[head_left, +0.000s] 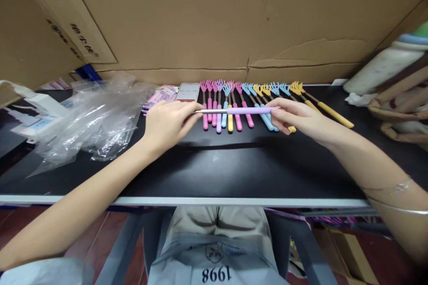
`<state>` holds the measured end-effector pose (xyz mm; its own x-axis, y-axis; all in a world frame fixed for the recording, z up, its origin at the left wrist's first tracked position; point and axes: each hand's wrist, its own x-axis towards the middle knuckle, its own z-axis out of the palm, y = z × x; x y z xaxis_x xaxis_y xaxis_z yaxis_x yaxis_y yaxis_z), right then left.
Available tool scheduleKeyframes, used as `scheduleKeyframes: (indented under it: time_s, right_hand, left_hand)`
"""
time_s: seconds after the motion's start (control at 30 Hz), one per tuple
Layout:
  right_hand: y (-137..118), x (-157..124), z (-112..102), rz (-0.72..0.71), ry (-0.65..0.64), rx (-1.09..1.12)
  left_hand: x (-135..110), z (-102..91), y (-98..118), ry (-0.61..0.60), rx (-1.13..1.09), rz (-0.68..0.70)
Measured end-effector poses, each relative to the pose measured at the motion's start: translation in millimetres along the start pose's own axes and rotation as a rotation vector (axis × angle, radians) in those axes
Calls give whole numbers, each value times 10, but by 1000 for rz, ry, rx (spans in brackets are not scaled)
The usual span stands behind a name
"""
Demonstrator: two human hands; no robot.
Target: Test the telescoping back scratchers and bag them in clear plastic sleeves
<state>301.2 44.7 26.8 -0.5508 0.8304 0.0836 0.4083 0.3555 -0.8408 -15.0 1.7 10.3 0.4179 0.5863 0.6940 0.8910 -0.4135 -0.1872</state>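
Observation:
A purple back scratcher is held level above the black table, its metal rod showing between my hands. My left hand is closed around the rod near the claw end, and a few purple claw tips stick out past its left side. At the other end, my right hand pinches the tip of the purple handle. Just behind lies a row of back scratchers in pink, blue and yellow, claws toward the cardboard. Part of the row is hidden by my hands.
Clear plastic bags lie crumpled on the left, beside a white power strip. A phone with a running timer and some printed cards rest near the cardboard wall. At right are a bottle and a brown holder.

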Motion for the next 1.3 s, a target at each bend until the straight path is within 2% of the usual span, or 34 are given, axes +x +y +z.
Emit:
scheduleKeyframes:
  time_s: [0.33,0.6,1.1,1.3]
  right_hand:
    - [51,35,52,-6,-7,-100]
    - [70,29,10,8,-56,-200]
    - [110,30,108,89,-216,6]
    - [117,38,172,101,-154,-47]
  left_hand:
    - [-16,28,-74,-5,4,47]
    - [-24,26,-74,55,-5,91]
    - [-26,4,3,132,21,182]
    - [-8,0,24,98,61,187]
